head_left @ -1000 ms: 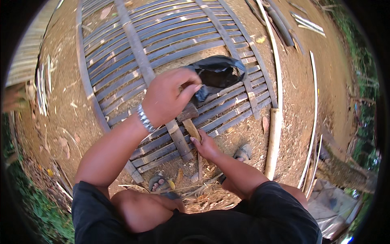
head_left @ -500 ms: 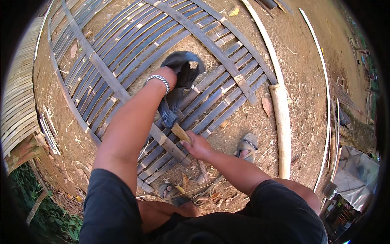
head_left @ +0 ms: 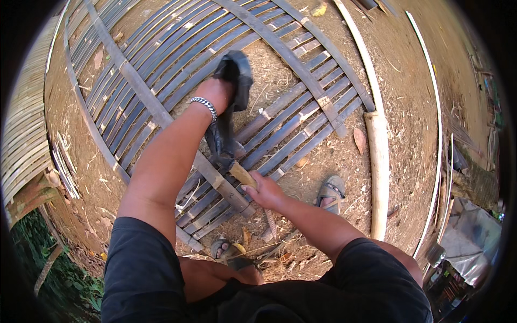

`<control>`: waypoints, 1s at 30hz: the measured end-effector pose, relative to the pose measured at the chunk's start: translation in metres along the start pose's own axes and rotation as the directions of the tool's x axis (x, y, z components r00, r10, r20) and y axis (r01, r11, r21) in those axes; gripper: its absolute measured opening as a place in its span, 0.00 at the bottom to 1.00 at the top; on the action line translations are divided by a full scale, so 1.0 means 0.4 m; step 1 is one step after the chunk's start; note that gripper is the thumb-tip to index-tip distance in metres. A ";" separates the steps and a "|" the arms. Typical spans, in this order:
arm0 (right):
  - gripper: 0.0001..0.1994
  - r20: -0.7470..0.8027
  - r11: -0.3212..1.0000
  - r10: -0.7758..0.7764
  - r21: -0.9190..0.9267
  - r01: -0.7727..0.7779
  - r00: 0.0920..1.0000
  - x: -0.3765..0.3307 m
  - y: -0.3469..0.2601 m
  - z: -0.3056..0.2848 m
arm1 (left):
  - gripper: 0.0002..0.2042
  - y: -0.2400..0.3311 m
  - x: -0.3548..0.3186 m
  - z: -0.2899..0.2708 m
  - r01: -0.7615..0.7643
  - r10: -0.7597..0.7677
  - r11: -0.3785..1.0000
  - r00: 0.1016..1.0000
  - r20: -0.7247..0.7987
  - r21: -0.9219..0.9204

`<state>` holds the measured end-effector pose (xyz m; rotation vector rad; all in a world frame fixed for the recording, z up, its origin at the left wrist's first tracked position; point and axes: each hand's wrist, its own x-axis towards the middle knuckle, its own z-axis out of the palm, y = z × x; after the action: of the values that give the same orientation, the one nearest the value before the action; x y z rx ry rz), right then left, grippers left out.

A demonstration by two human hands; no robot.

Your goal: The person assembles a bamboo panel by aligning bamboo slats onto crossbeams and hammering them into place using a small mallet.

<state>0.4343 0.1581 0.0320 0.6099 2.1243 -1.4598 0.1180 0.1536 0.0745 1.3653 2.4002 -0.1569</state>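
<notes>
My left hand [head_left: 218,92], with a chain bracelet at the wrist, is closed on a crumpled black plastic sheet [head_left: 243,67]. Its fingertips are mostly hidden by the sheet. A stretch of the black material runs down from this hand to the far end of a short wooden handle [head_left: 242,175]. Around the near part of that handle my right hand [head_left: 265,192] is closed, thumb along its side. Whatever joins the handle under the black material cannot be made out. Both hands are over a lattice panel of dark bamboo slats [head_left: 291,121] on the ground.
A thick bamboo pole [head_left: 378,172] lies to the right of the panel, with thinner strips [head_left: 435,107] beyond it. Another slatted panel [head_left: 27,113] is at the far left. My sandalled feet [head_left: 331,191] stand at the panel's near edge. Grey plastic sheeting [head_left: 471,234] lies at right.
My left hand has moved slightly left and up with the black plastic sheet, which has swung and folded over. The right hand keeps its grip on the wooden handle.
</notes>
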 end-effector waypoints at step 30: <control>0.18 0.210 0.960 -0.064 -0.254 0.118 0.976 -0.081 -0.107 0.108 | 0.11 -0.190 -1.102 0.608 -0.457 -0.914 -0.407 0.198 0.355 -0.791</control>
<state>0.4397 0.1005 0.0695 0.2568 2.1598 -1.1967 0.3207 -0.3084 0.0074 -1.0756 1.8000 2.4037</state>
